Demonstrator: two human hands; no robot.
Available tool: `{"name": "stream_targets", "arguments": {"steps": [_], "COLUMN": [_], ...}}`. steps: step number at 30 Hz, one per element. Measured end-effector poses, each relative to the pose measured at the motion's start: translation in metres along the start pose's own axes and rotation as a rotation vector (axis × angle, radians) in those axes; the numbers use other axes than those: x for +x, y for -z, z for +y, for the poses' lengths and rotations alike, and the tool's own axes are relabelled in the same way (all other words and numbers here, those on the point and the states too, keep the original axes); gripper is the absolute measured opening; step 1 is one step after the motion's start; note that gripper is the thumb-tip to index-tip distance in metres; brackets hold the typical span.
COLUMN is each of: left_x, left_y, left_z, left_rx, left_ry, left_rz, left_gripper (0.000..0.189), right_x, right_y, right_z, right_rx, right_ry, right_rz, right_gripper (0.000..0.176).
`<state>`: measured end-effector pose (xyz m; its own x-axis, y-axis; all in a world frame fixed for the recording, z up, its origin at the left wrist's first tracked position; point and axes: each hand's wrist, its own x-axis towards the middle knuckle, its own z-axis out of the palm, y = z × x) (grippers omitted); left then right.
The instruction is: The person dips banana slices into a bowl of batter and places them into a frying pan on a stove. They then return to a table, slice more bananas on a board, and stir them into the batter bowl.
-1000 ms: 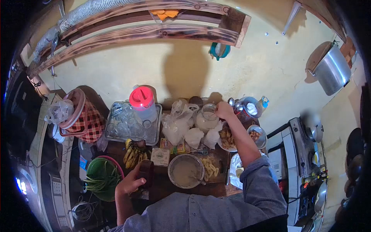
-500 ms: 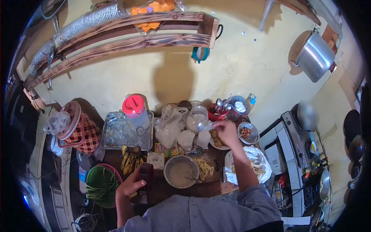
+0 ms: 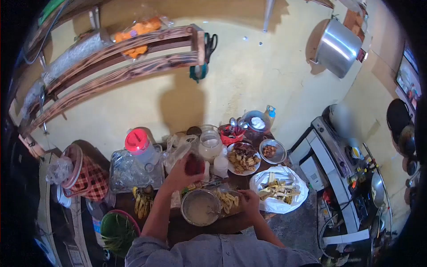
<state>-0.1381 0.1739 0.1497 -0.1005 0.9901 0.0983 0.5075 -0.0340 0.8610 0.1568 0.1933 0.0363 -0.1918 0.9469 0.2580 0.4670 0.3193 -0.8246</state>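
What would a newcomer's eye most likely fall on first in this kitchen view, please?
Probably the bright red pitcher lid, toward the left of the table. The large silvery pot, high against the wall at upper right, would likely compete with it, as would the white plastic bag of peels at right.

My left hand (image 3: 176,178) holds a dark red round object (image 3: 194,165) above the table, on the far side of the metal bowl of pale liquid (image 3: 200,207). My right hand (image 3: 250,201) is low, between the banana slices (image 3: 227,201) and the white bag of peels (image 3: 279,189); I can't tell what its fingers grip. Farther off, a plate of browned pieces (image 3: 243,159) sits near the red basket of spoons (image 3: 231,134).
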Motion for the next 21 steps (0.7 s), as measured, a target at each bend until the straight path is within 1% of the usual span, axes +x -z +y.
{"name": "stream_targets", "arguments": {"steps": [1, 3, 4, 6, 7, 9, 10, 11, 12, 13, 15, 16, 18, 19, 21], "left_x": [0.028, 0.079, 0.105, 0.154, 0.169, 0.193, 0.204, 0.214, 0.218, 0.220, 0.220, 0.224, 0.232, 0.229, 0.224], "left_y": [-0.008, -0.024, -0.032, -0.049, -0.053, -0.056, -0.058, -0.059, -0.059, -0.060, -0.061, -0.061, -0.061, -0.061, -0.058], "left_z": [0.008, 0.020, 0.012, -0.007, -0.007, -0.012, -0.023, -0.036, -0.037, -0.039, -0.042, -0.050, -0.067, -0.064, -0.059], "left_rx": [0.199, 0.429, 0.428, 0.624, 0.619, 0.779, 0.780, 0.831, 0.882, 0.885, 0.906, 0.909, 0.848, 0.849, 0.914], "left_ry": [-0.027, 0.042, 0.027, -0.022, -0.040, 0.133, 0.120, 0.087, 0.056, 0.052, 0.123, 0.126, 0.094, 0.102, 0.020], "left_rz": [0.039, 0.076, 0.065, 0.135, 0.121, -0.029, -0.041, -0.120, -0.198, -0.206, -0.275, -0.287, -0.313, -0.327, -0.394], "left_gripper": [0.101, 0.104, 0.104, 0.102, 0.102, 0.100, 0.100, 0.101, 0.102, 0.102, 0.103, 0.103, 0.108, 0.108, 0.111], "right_x": [-0.006, -0.017, -0.021, -0.029, -0.034, -0.044, -0.048, -0.051, -0.054, -0.057, -0.063, -0.061, -0.053, -0.051, -0.048], "right_y": [0.002, 0.008, 0.012, 0.024, 0.026, 0.028, 0.029, 0.031, 0.032, 0.032, 0.030, 0.034, 0.045, 0.045, 0.044], "right_z": [0.011, 0.029, 0.031, 0.033, 0.040, 0.057, 0.064, 0.071, 0.078, 0.086, 0.099, 0.087, 0.065, 0.063, 0.059], "right_rx": [-0.003, 0.064, 0.061, 0.009, 0.004, 0.136, 0.134, 0.097, 0.063, 0.064, 0.194, 0.195, 0.066, 0.067, 0.078], "right_ry": [-0.008, -0.181, -0.187, -0.319, -0.329, -0.343, -0.351, -0.364, -0.376, -0.384, -0.400, -0.412, -0.541, -0.555, -0.497], "right_rz": [0.017, 0.133, 0.151, 0.065, 0.085, 0.117, 0.132, 0.134, 0.132, 0.138, 0.153, 0.152, 0.057, 0.051, 0.067], "right_gripper": [0.013, 0.014, 0.014, 0.016, 0.016, 0.018, 0.018, 0.018, 0.019, 0.019, 0.019, 0.019, 0.019, 0.019, 0.018]}}
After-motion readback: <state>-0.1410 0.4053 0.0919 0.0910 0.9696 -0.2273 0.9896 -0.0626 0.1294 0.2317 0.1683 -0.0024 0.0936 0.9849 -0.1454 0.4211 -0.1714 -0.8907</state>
